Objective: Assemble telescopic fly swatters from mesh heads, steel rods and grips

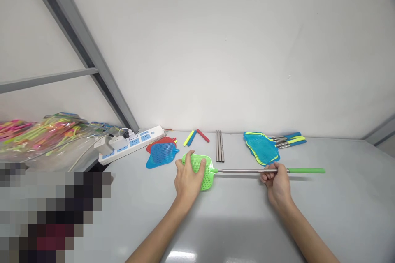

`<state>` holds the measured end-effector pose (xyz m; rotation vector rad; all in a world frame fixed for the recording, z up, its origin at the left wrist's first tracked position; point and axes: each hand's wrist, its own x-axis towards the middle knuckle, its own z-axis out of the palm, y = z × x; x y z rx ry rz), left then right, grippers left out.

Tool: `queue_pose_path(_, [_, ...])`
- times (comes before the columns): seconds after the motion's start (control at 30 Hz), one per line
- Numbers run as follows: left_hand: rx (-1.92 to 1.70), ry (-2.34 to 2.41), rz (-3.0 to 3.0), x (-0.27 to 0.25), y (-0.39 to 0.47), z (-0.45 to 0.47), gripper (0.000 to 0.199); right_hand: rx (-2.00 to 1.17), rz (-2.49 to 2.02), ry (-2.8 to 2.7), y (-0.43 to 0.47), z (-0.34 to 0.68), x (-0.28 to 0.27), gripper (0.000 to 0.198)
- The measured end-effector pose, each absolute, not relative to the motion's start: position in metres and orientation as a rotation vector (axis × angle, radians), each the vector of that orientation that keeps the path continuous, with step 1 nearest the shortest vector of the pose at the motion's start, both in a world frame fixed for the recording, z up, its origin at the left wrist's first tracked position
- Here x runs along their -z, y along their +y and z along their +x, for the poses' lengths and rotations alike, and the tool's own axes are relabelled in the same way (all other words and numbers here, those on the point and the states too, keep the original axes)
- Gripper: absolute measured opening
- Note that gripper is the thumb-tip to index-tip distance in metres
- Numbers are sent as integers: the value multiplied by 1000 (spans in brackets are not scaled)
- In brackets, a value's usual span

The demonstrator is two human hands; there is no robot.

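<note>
A green fly swatter [209, 185] lies crosswise in front of me, with a perforated head, a long metal rod and a green grip at the right end. My left hand [189, 174] grips the head, its fingers over the top and the thumb on the near face. Around the metal rod, close to the green grip, my right hand [279, 181] is closed. Beyond my left hand rest a blue swatter head [162, 155] and a red swatter head [153, 145]. Past my right hand sits a stack of blue and yellow fly swatters [262, 148] with their rods pushed short.
Loose yellow, blue and red grips [191, 137] lie near the wall, beside several metal rods [219, 148]. A white power strip [135, 144] with plugged-in chargers stands at the left. Bagged colourful items [52, 139] lie beyond a grey frame post [108, 86]. A blurred person is at lower left.
</note>
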<state>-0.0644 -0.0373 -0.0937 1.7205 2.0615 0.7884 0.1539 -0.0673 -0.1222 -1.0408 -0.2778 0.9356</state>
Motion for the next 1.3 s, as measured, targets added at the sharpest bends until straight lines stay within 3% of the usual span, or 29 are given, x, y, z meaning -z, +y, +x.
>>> queue_pose_path(1.3, [-789,2036,1729,98,-34,-67,49,-978,-1071,-268,-68,153,119,22])
